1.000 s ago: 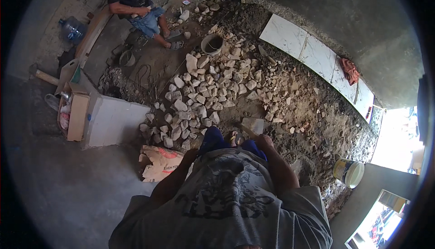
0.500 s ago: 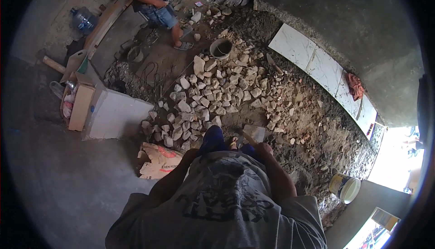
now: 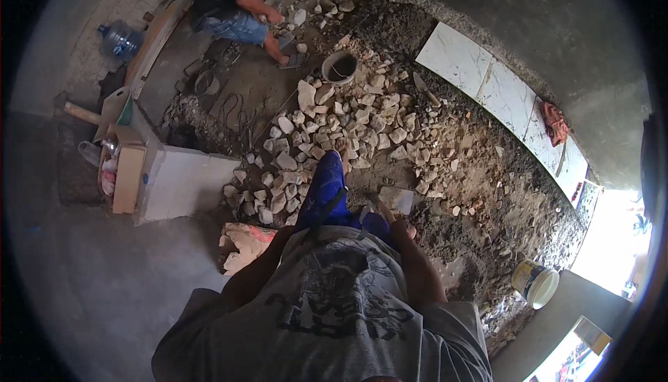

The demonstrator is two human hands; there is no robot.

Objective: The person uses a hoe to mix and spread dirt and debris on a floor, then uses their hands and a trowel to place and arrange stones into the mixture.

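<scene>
My right hand (image 3: 403, 231) is closed round the wooden handle (image 3: 381, 208) of what looks like a hoe. The flat grey blade (image 3: 396, 200) rests on the dirt in front of me, just right of my legs. My left forearm (image 3: 268, 253) runs down beside my shirt, but the left hand's fingers are hidden. One leg in blue trousers (image 3: 325, 191) is stretched forward, its foot (image 3: 343, 149) among a spread of pale broken stones (image 3: 362, 116). Beyond the stones stands a dark bucket (image 3: 339, 67).
A co-worker (image 3: 240, 13) bends at the far left, a hand near loose stones. White tiles (image 3: 459, 62) lie along the right wall, with a red cloth (image 3: 554, 124) on them. A pail (image 3: 534, 283) lies right; a torn paper sack (image 3: 243, 245) lies left. A machete-like blade (image 3: 424, 88) rests beyond.
My leg has moved forward onto the stones. My right hand still grips the hoe, whose blade stays in nearly the same place. The co-worker has bent lower, reaching toward the stones.
</scene>
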